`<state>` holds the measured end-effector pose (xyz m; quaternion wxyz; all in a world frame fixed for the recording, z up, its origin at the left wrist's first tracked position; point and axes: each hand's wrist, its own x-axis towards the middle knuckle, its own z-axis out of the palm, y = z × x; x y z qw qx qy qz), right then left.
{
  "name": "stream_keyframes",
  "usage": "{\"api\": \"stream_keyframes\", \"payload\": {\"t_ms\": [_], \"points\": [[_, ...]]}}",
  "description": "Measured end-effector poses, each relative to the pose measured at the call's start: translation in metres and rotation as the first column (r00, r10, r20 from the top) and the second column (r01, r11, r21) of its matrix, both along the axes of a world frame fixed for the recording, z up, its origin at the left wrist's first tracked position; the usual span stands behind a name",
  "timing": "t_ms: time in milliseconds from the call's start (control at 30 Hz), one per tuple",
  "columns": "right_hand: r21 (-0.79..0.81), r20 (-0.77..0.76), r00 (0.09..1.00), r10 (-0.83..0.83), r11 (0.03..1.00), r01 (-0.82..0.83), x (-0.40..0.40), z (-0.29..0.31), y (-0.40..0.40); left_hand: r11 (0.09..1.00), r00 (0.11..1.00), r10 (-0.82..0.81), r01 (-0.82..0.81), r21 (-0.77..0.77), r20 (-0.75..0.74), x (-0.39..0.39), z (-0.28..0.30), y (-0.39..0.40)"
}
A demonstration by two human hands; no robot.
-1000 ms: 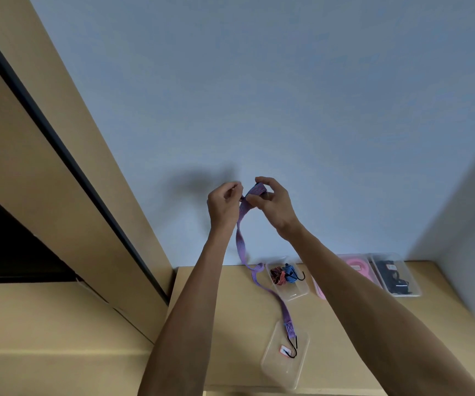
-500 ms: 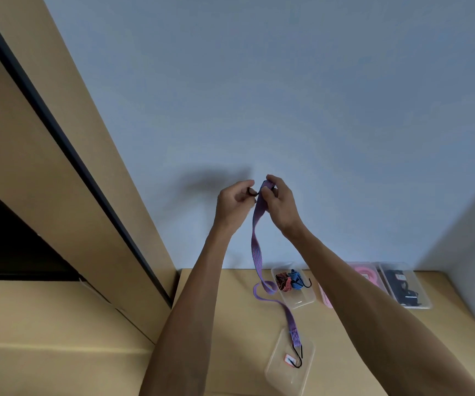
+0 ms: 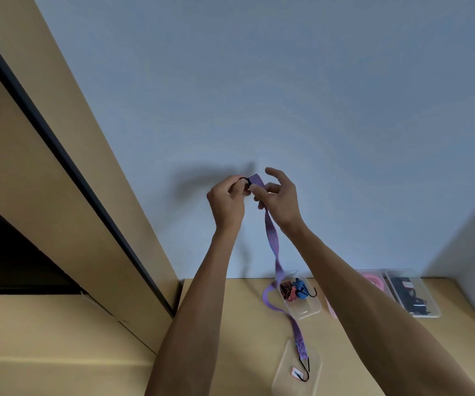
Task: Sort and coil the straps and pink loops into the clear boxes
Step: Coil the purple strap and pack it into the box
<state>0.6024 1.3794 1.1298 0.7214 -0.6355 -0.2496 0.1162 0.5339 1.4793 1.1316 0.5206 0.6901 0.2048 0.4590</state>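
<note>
Hands, left hand (image 3: 226,200) and right hand (image 3: 277,198), pinch the purple strap (image 3: 272,238) top; its dangling hook (image 3: 304,367) could snag the near clear box (image 3: 296,370).

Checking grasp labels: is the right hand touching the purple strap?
Touching. The head view shows the right hand pinching the top of the purple strap between thumb and fingers, next to the left hand.

1. My left hand (image 3: 227,200) and right hand (image 3: 280,200) pinch the strap (image 3: 272,241) top, raised above the table (image 3: 230,324).
2. The strap's lower end lies in the nearest box (image 3: 283,375).
3. Three boxes sit behind, along the wall (image 3: 287,95).
</note>
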Motion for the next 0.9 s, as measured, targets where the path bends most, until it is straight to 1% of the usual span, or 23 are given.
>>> {"api": "stream_keyframes", "payload": {"t_ms": [67,100,200,233,267,333,400,433,467,533,567,633,700,733,767,833,900], "points": [[0.005,0.003,0.997,-0.074,0.997,0.074,-0.005,0.001,0.004,0.990,0.998,0.003,0.005,-0.144,0.055,0.005,0.004,-0.008],[0.017,-0.001,0.997,-0.081,0.997,0.081,-0.008,-0.001,0.006,0.979,0.997,0.003,0.013,-0.203,0.078,0.007,0.006,-0.011],[0.078,0.052,0.998,-0.035,0.996,0.031,-0.010,-0.009,0.007,0.931,0.991,-0.031,0.076,-0.357,0.132,0.010,0.012,-0.015],[0.086,0.074,0.997,-0.028,0.996,0.022,-0.009,-0.010,0.006,0.920,0.992,-0.047,0.090,-0.382,0.121,0.009,0.012,-0.014],[0.085,0.090,0.995,-0.034,0.996,0.027,-0.007,-0.010,0.006,0.924,0.994,-0.064,0.094,-0.370,0.092,0.009,0.011,-0.012],[0.072,0.105,0.992,-0.067,0.996,0.060,-0.003,-0.011,0.005,0.969,0.996,-0.087,0.081,-0.233,-0.016,0.007,0.006,-0.007],[0.074,0.084,0.992,-0.093,0.993,0.087,-0.001,-0.011,0.004,0.997,0.992,-0.077,0.076,-0.013,-0.103,0.004,-0.002,-0.002],[0.079,0.065,0.993,-0.100,0.992,0.095,-0.001,-0.011,0.003,0.990,0.989,-0.071,0.086,0.113,-0.131,0.002,-0.006,-0.001],[0.081,0.045,0.994,-0.100,0.992,0.096,0.000,-0.011,0.002,0.966,0.986,-0.057,0.095,0.242,-0.159,0.001,-0.010,0.000],[0.066,0.014,0.997,-0.069,0.995,0.068,0.003,-0.009,0.001,0.877,0.978,0.029,0.074,0.475,-0.207,-0.001,-0.018,0.001],[0.054,-0.002,0.999,-0.044,0.998,0.044,0.004,-0.008,0.000,0.837,0.975,0.090,0.037,0.546,-0.204,-0.002,-0.021,0.001],[0.058,-0.055,0.998,0.003,0.998,0.000,0.006,-0.007,0.001,0.764,0.963,0.219,-0.068,0.641,-0.159,-0.002,-0.025,0.004],[0.083,-0.095,0.995,0.022,0.996,-0.014,0.007,-0.008,0.001,0.700,0.952,0.288,-0.139,0.701,-0.099,-0.003,-0.029,0.004],[0.085,-0.095,0.995,0.022,0.996,-0.014,0.006,-0.008,0.001,0.691,0.955,0.287,-0.153,0.707,-0.074,-0.002,-0.030,0.003],[0.085,-0.084,0.996,0.018,0.996,-0.011,0.006,-0.009,0.001,0.704,0.960,0.273,-0.153,0.694,-0.065,-0.002,-0.030,0.001],[0.097,-0.054,0.999,-0.011,0.995,0.016,0.003,-0.012,0.001,0.791,0.963,0.259,-0.168,0.588,-0.074,0.001,-0.027,-0.001],[0.097,-0.029,0.998,-0.055,0.994,0.058,0.002,-0.016,-0.001,0.894,0.973,0.203,-0.141,0.424,-0.105,0.004,-0.025,-0.002]]}}
